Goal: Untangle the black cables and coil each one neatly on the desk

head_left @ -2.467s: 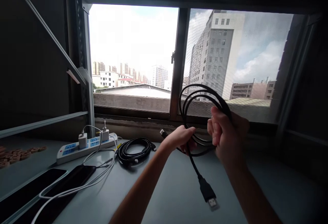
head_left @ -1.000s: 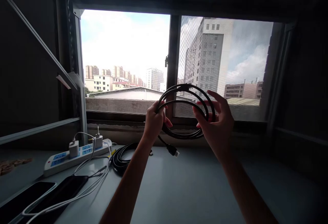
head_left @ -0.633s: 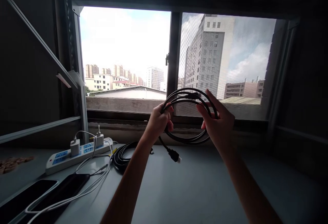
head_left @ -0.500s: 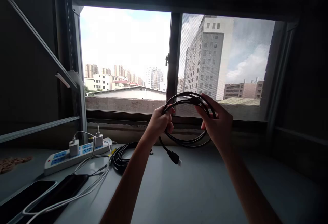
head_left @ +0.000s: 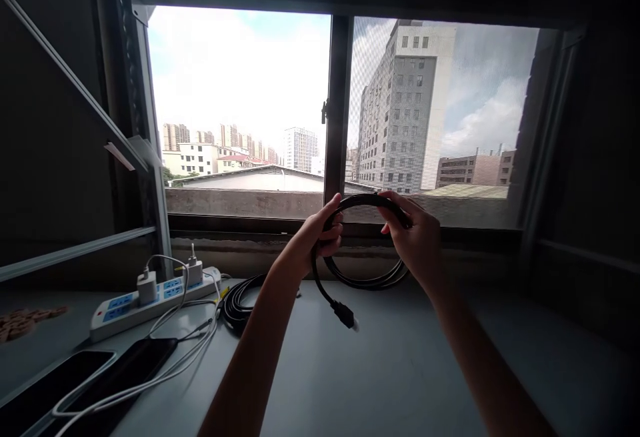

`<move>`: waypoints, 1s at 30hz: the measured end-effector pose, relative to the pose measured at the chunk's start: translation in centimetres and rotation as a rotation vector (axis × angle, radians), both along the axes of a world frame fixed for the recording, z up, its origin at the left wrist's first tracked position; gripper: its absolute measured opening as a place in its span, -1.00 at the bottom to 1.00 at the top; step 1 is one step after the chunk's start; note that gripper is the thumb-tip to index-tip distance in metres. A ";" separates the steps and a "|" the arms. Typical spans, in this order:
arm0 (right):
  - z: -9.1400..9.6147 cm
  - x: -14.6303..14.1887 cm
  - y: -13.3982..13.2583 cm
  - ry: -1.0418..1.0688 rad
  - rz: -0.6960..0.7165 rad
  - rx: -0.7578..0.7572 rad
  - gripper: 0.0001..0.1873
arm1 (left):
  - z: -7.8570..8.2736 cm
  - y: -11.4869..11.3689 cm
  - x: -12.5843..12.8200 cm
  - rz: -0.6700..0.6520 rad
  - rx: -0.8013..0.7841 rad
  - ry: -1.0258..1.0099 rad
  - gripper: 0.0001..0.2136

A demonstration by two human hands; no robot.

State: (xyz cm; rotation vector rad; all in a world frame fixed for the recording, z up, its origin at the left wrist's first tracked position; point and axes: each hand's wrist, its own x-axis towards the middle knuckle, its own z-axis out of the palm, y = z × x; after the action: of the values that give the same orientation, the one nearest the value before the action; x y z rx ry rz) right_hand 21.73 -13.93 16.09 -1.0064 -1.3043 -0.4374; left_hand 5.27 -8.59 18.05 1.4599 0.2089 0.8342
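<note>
A black cable (head_left: 367, 283) is wound into a round coil and held up in front of the window. My left hand (head_left: 320, 233) is closed around the coil's left side, thumb pointing up along it. My right hand (head_left: 415, 227) grips the upper right of the coil, fingers over the top and thumb on the near side. One cable end hangs below my left hand, with a black plug (head_left: 344, 315) that has a pale tip. The cable's other end cannot be made out.
A second black cable coil (head_left: 233, 303) lies on the grey table (head_left: 380, 383) beside my left forearm. Left of it are a white power strip (head_left: 117, 310) with two chargers, white cords and two dark phones (head_left: 125, 373). A metal frame (head_left: 155, 157) borders the window.
The loops at the top of the coil, spread apart before, are now gathered into one bundle. My right hand has moved slightly left and down, and my left thumb has lifted.
</note>
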 end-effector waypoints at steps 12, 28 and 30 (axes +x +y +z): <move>0.0 -1.4 -0.7 -0.090 -0.047 0.123 -0.82 | 0.0 -0.7 0.4 0.130 -0.027 0.047 -0.75; -0.1 -1.9 -0.7 -0.110 -0.094 0.114 -0.72 | -0.5 -0.1 0.2 0.620 0.583 0.022 -0.66; -0.3 -1.7 -0.5 -0.012 0.068 -0.093 -0.61 | -0.5 0.4 0.0 0.663 0.624 0.068 -0.63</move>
State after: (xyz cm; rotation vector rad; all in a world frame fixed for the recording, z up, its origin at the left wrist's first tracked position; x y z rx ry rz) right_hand 20.05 -14.45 15.79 -1.0350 -1.3754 -0.3339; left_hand 5.26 -8.22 17.51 2.0433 0.5369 1.4755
